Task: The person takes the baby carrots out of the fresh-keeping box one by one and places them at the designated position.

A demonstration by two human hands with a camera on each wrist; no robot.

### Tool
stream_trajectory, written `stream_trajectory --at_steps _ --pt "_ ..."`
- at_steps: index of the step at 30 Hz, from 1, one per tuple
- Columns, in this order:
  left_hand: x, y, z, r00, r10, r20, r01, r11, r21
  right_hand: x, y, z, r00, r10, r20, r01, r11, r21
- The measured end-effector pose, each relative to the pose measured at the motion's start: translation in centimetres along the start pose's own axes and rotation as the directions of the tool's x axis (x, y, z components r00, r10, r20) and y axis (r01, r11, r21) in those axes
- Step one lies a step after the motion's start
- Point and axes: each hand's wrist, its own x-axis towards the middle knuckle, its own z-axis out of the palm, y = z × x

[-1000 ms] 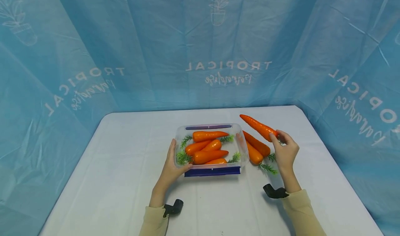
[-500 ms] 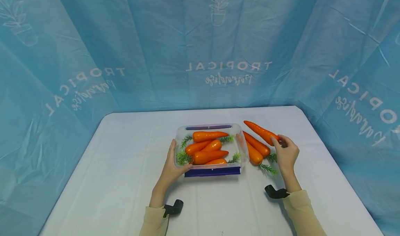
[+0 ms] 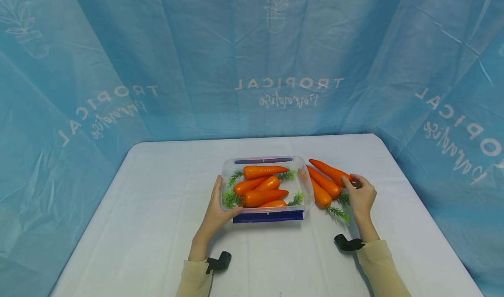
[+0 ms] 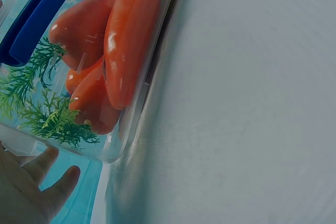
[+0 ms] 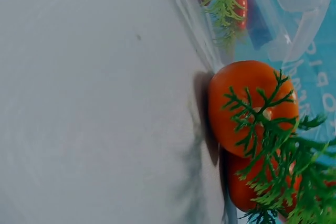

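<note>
With your right hand (image 3: 361,195) you pinch a glossy, tapered orange carrot (image 3: 330,170) by its thick end, right of the box (image 3: 268,217); it may touch its neighbour (image 3: 324,183). Your left hand (image 3: 216,208) rests wide-fingered against the box. Printed blue sheeting (image 3: 197,61) hangs behind the white surface (image 3: 165,218).

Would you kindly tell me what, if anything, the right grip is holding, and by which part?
The right grip holds the farthest carrot outside the container by its thick end.

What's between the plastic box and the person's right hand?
In the head view, two carrots lie between the box and right hand, which pinches another carrot.
</note>
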Motion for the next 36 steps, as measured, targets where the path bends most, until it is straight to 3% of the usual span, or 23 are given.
stream_trajectory --at_steps 2,8,10,15,24,36 --pt "-0.1 0.4 -0.1 1.0 -0.006 0.005 0.006 1.0 -0.004 0.0 0.1 0.0 1.0 0.008 0.003 -0.008 1.0 -0.009" --pt "-0.9 3.5 -0.6 0.999 -0.044 0.032 0.044 0.999 -0.017 0.0 0.5 0.0 1.0 0.024 0.009 -0.024 1.0 -0.016" --pt "-0.9 3.6 -0.6 0.999 -0.042 0.031 0.043 0.999 -0.013 -0.1 0.6 0.0 1.0 0.029 0.01 -0.028 0.999 -0.015" --pt "-0.8 3.3 -0.5 0.998 -0.045 0.032 0.046 0.999 -0.008 -0.1 0.7 0.0 0.999 0.039 0.022 -0.039 0.999 -0.019" --pt "0.1 -0.1 -0.1 1.0 -0.026 0.017 0.026 1.0 -0.003 -0.3 0.8 0.0 0.996 0.071 0.059 -0.068 0.997 -0.045" --pt "0.1 -0.1 0.1 1.0 -0.017 0.0 0.017 1.0 -0.003 -0.4 1.0 0.1 0.986 0.136 0.098 -0.13 0.99 -0.057"
